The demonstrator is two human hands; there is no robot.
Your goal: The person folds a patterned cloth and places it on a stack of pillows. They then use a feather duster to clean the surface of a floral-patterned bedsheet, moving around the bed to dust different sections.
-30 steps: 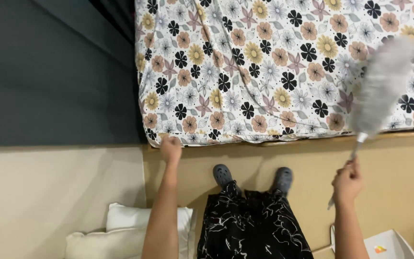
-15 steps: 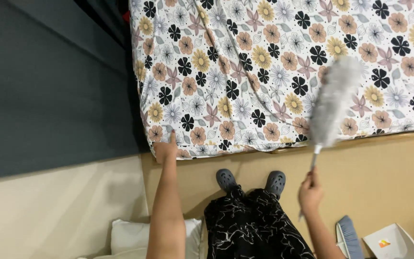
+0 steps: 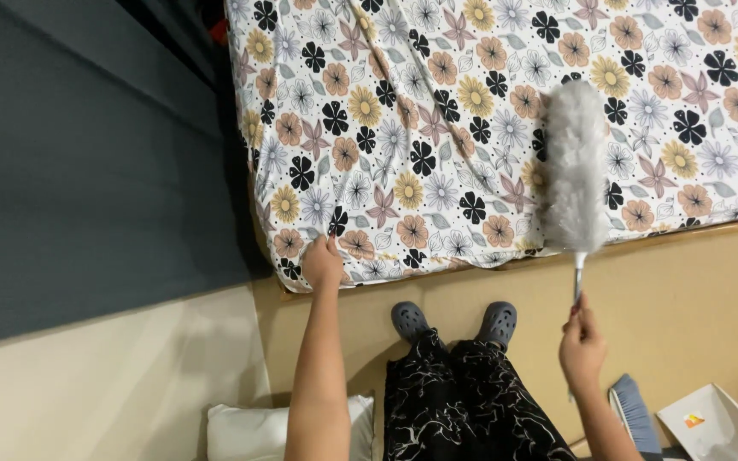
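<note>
a: head view, looking straight down. what sits nearest the camera?

b: along the bottom edge, a white pillow (image 3: pixel 249 431) by the left forearm, black trousers with a pale marbled print (image 3: pixel 463 410) in the middle, and to the right a brush with blue-grey bristles (image 3: pixel 635 410) next to a white dustpan (image 3: pixel 715 425). all of them lie low on the tan floor (image 3: pixel 685 299).

a: and the hands?

b: the right hand (image 3: pixel 582 348) is clenched around the thin metal handle of a grey feather duster (image 3: pixel 572 166). the grip sits at the low end of the handle, and the shaft runs up from it to the fluffy head.

a: where is that head?

b: it lies upright over the floral bedsheet (image 3: pixel 437 128), close to the near edge of the bed and right of the middle. whether the fibres press on the cloth or hang just above it, i cannot tell.

a: the other hand?

b: the left hand (image 3: pixel 322 263) is at the near left corner of the bed, fingers curled on the sheet edge where it folds over the mattress side. it looks like a hold on the fabric, though the fingertips are hidden.

a: between the arms?

b: two grey clogs (image 3: pixel 453 320), toes toward the bed, just short of its wooden frame.

a: further out?

b: the sheet, white with black, peach and yellow flowers, fills the upper right. a dark grey wall (image 3: pixel 87 154) takes the left side, with a narrow dark gap between it and the mattress.
</note>
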